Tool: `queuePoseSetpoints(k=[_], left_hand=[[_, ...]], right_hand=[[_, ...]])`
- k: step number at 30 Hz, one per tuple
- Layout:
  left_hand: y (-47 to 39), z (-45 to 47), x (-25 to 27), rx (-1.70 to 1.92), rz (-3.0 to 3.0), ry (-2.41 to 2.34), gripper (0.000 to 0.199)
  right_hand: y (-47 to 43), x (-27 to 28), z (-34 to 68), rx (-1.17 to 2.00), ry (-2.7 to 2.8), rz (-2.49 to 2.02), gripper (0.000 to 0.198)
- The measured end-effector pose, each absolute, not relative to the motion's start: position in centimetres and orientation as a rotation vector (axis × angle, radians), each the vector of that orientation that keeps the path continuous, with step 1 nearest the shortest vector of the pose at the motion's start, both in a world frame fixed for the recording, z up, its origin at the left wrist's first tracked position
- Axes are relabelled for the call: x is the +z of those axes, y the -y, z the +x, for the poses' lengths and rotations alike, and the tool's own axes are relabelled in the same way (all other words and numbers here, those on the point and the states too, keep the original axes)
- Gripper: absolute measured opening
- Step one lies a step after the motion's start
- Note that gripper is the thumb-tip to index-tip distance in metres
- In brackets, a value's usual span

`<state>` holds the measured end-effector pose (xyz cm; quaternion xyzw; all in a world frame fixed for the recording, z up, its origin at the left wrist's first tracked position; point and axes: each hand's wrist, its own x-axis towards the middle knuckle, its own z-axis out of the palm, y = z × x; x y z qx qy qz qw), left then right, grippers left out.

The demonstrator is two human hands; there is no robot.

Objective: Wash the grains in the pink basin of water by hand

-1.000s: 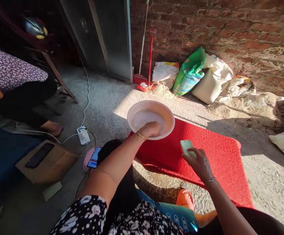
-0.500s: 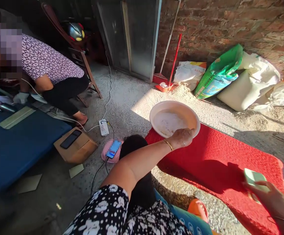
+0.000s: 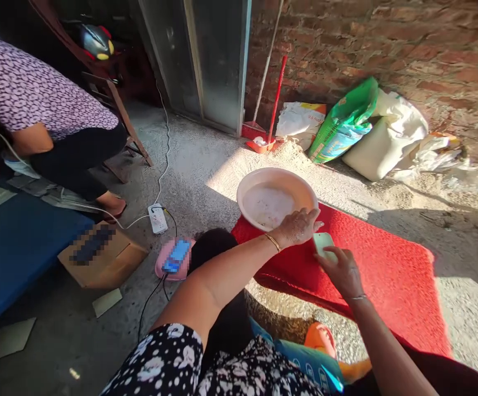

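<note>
My left hand [image 3: 300, 227] is over the near right rim of a pale round basin [image 3: 245, 212], its wet-looking fingers stretched out and holding nothing. Cloudy, whitish water with small specks lies in the basin. Just to the right, my right hand [image 3: 342, 270] grips a pale green rectangular block [image 3: 324, 242] between thumb and fingers; its exact kind is unclear. The block is close to my left fingertips, above a red textured mat [image 3: 395, 275]. The basin stands at the mat's far left end.
A person in a patterned shirt [image 3: 53, 88] sits left by a blue surface [image 3: 24, 242]. A cardboard box [image 3: 106, 253], a power strip [image 3: 157, 219] and a phone [image 3: 176, 256] on a pink holder are nearby. Sacks [image 3: 383, 143] and a red dustpan [image 3: 261, 144] line the brick wall.
My right hand has moved left and inward with the pale green block, up to my left hand. My left fingers have straightened at the basin rim. The view has shifted slightly right.
</note>
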<state>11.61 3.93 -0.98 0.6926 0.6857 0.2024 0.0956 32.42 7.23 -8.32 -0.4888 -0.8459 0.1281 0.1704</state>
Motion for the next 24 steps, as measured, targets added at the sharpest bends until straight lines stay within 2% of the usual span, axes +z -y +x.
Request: queuePoseSetpoints(k=[5, 6, 9, 13, 16, 19, 24], left_hand=[[-4.7, 7.4, 0.4, 0.426, 1.989, -2.054, 0.035], [-4.8, 6.7, 0.3, 0.302, 1.966, -2.07, 0.034], [-4.5, 5.3, -0.3, 0.113, 1.935, -2.076, 0.032], [-3.5, 5.1, -0.9, 0.092, 1.954, -2.01, 0.03], [-3.3, 5.0, -1.2, 0.114, 1.951, -1.982, 0.03], [-3.5, 4.4, -1.2, 0.147, 1.949, -1.971, 0.032], [-3.3, 4.2, -1.0, 0.277, 2.014, -1.778, 0.036]], right_hand=[[-7.1, -8.6, 32.6, 0.474, 2.374, -1.544, 0.034], [-7.6, -8.5, 33.9, 0.464, 2.345, -1.61, 0.034], [-9.3, -7.7, 39.6, 0.429, 2.186, -1.88, 0.04], [-10.9, -6.5, 49.0, 0.301, 1.881, -2.249, 0.048], [-10.5, -6.1, 53.2, 0.146, 1.704, -2.357, 0.048], [-8.0, -6.6, 51.7, 0.121, 1.701, -2.193, 0.047], [-0.9, -7.3, 38.7, 0.401, 2.069, -1.806, 0.034]])
